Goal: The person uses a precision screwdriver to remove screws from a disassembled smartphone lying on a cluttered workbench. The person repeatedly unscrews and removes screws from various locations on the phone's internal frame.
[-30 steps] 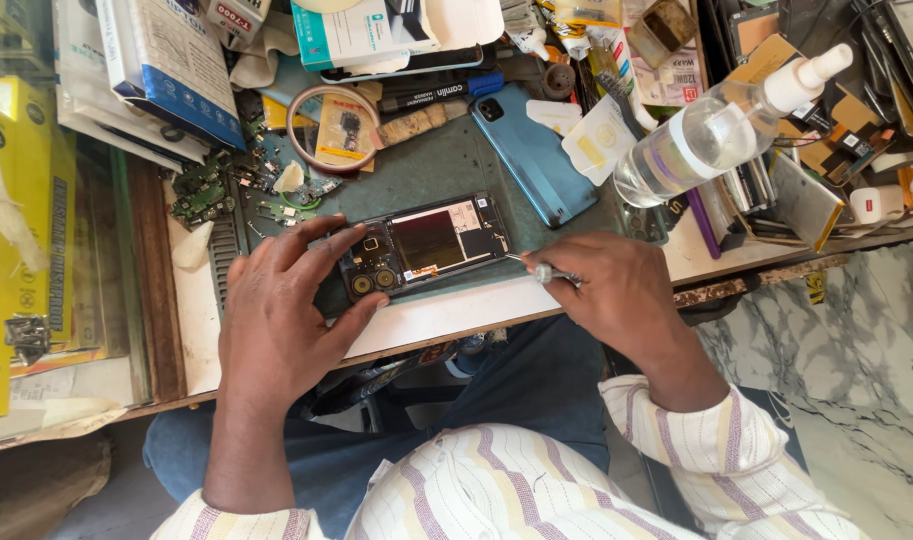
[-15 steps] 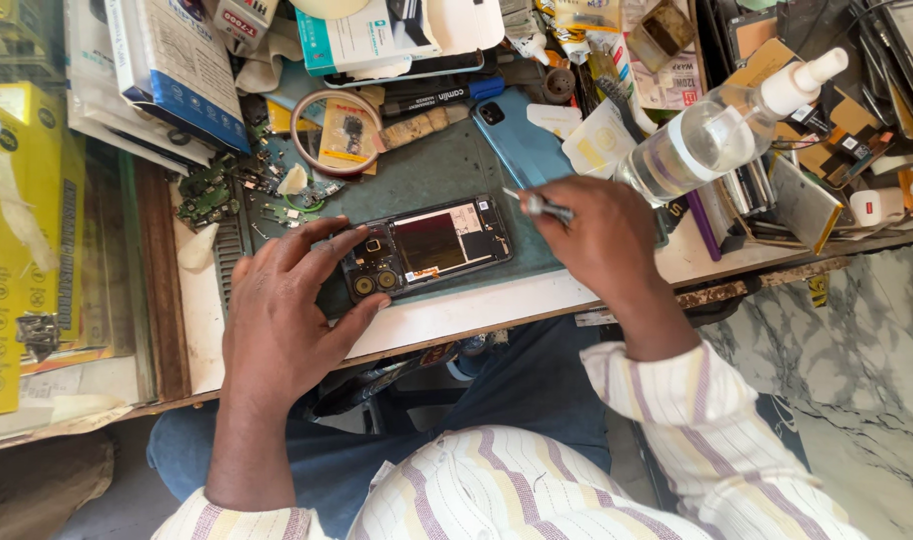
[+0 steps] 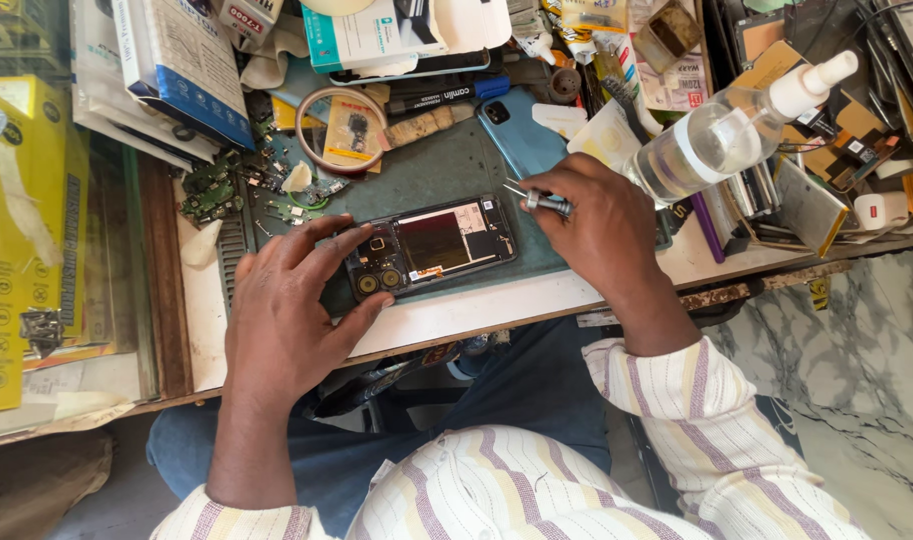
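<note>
Pinching a small metal screwdriver between thumb and fingertips, the right hand holds its tip just above the top right corner of an opened smartphone. That phone lies back-off on a dark green work mat, near the bench's front edge. The left hand grips no tool; its spread fingers press the phone's camera end, steadying it. Beyond the mat lie a blue phone, loose circuit boards, a tape ring and a clear spray bottle.
</note>
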